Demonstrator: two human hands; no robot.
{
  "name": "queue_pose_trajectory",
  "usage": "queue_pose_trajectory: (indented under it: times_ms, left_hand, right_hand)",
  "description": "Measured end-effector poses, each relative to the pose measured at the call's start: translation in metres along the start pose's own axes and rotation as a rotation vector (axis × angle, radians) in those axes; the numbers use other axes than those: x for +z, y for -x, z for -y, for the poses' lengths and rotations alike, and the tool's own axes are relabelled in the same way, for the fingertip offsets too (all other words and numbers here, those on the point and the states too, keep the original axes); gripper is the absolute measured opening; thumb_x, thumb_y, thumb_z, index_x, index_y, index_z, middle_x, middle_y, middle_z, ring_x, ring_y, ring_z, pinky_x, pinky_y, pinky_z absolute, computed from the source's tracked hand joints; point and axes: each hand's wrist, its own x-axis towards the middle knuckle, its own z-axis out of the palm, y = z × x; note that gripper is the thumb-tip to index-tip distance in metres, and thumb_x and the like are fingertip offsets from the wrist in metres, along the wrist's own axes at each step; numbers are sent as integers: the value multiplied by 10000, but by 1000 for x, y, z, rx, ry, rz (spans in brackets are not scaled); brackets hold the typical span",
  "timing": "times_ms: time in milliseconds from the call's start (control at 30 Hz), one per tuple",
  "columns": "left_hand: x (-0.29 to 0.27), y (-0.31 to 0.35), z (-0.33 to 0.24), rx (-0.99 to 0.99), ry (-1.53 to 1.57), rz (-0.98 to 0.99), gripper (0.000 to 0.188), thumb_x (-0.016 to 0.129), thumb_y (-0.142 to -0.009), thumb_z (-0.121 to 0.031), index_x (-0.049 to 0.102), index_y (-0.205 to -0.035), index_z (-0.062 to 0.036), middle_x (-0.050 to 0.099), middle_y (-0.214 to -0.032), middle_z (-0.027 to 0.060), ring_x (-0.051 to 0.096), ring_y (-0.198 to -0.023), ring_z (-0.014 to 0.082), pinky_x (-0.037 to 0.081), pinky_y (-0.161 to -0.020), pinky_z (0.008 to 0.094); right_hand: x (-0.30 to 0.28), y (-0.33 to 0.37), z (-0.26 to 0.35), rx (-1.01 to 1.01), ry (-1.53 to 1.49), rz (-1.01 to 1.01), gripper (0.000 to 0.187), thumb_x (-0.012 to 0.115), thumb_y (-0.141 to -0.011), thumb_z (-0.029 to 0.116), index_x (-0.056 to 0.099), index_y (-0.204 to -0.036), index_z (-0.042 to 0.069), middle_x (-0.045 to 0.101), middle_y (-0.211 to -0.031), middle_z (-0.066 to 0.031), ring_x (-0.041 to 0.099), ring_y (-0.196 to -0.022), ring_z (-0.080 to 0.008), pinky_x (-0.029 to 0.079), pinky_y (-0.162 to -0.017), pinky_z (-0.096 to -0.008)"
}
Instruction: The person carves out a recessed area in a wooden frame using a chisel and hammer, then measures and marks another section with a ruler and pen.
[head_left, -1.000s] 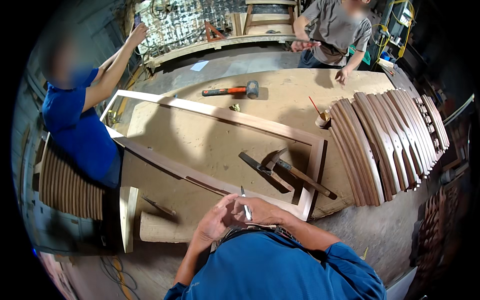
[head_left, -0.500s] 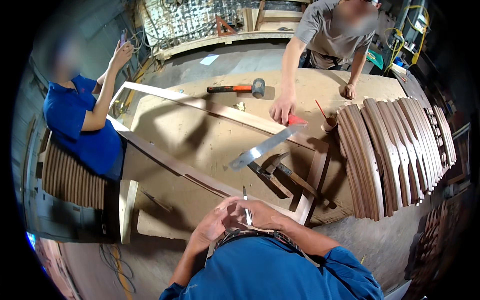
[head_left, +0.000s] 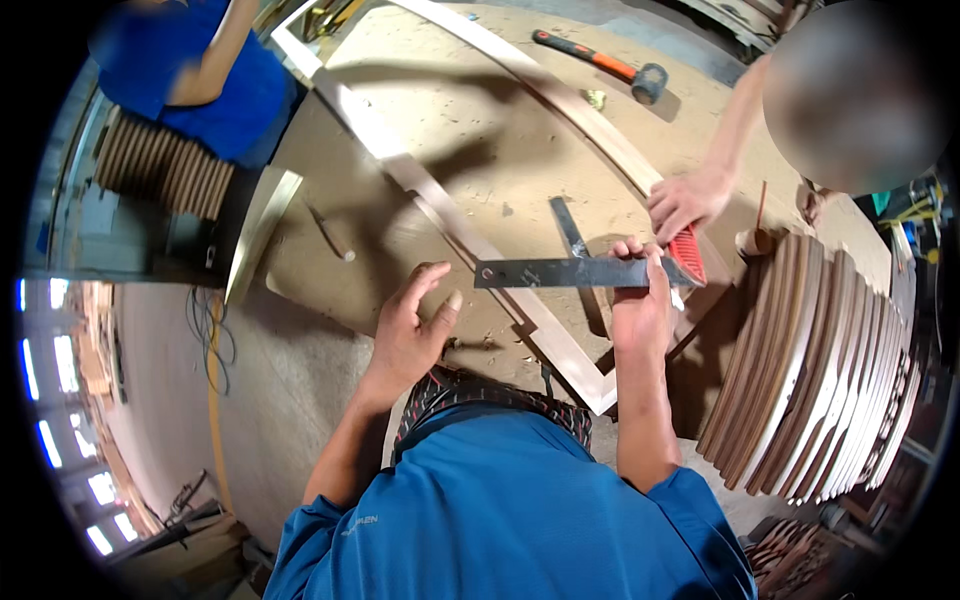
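My right hand point(head_left: 641, 305) is closed around a carpenter's square, a long grey metal blade point(head_left: 560, 273) with a hole at its far-left end and a ribbed red stock point(head_left: 688, 252). A co-worker's hand point(head_left: 690, 203) still touches the red stock. My left hand point(head_left: 412, 328) is raised with fingers apart and holds nothing, just left of the blade's tip. Below the square, a long pale wooden frame point(head_left: 560, 355) lies on the worktable. A dark flat tool point(head_left: 568, 228) lies within the frame, partly hidden by the square and my right hand.
A mallet with an orange and black handle point(head_left: 605, 62) lies at the far side. Stacked curved wooden slats point(head_left: 810, 370) stand at right. A thin tool point(head_left: 330, 235) lies left on the table point(head_left: 300, 255). Another person in blue point(head_left: 200, 80) stands at far left.
The square has come toward me from the co-worker's hand, and my right hand has taken hold of it. My hands have parted; the pen between them is out of sight. The view has shifted.
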Motion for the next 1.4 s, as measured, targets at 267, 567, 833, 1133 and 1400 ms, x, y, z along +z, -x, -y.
queue_pose_trajectory:
  times_ms: [267, 567, 833, 1133, 1400]
  left_hand:
    - [4, 14, 5, -65, -124, 296, 523, 737, -965, -187, 542, -1411, 3, 644, -1323, 238, 642, -1216, 381, 535, -995, 437]
    - [61, 13, 96, -498, 1074, 14, 259, 576, -1082, -104, 665, -1317, -42, 703, -1200, 28, 639, -1097, 109, 516, -976, 314]
    - [96, -38, 180, -538, 1053, -268, 276, 645, -1050, -120, 644, -1315, -47, 690, -1189, 19, 635, -1078, 135, 501, -995, 323]
    - [109, -54, 194, -716, 1120, -265, 210, 634, -1049, -91, 675, -1246, -29, 722, -1142, 35, 673, -1007, 145, 541, -914, 323]
    - [113, -57, 181, -765, 1117, -314, 177, 613, -1058, -85, 673, -1219, -42, 719, -1119, 40, 679, -991, 156, 548, -899, 330]
  right_hand:
    - [34, 60, -61, 46, 827, 280, 288, 532, -1112, 210, 605, -1259, -27, 742, -1049, -156, 709, -1006, -223, 548, -913, -362]
    - [31, 31, -132, 50, 1130, 366, 351, 588, -1084, 217, 584, -1317, -45, 737, -1093, -158, 705, -1100, -228, 528, -976, -325]
    - [-62, 65, -90, 256, 1361, 196, 264, 533, -1102, 133, 584, -1276, -58, 740, -1056, -153, 718, -982, -197, 560, -902, -342]
    - [-79, 62, -103, 194, 1366, 213, 237, 651, -1031, 122, 632, -1238, 8, 743, -973, -206, 751, -910, -290, 576, -827, -387]
    - [-92, 53, -100, 186, 1417, 270, 257, 671, -1013, 130, 633, -1231, 1, 740, -975, -214, 744, -915, -335, 577, -825, -414]
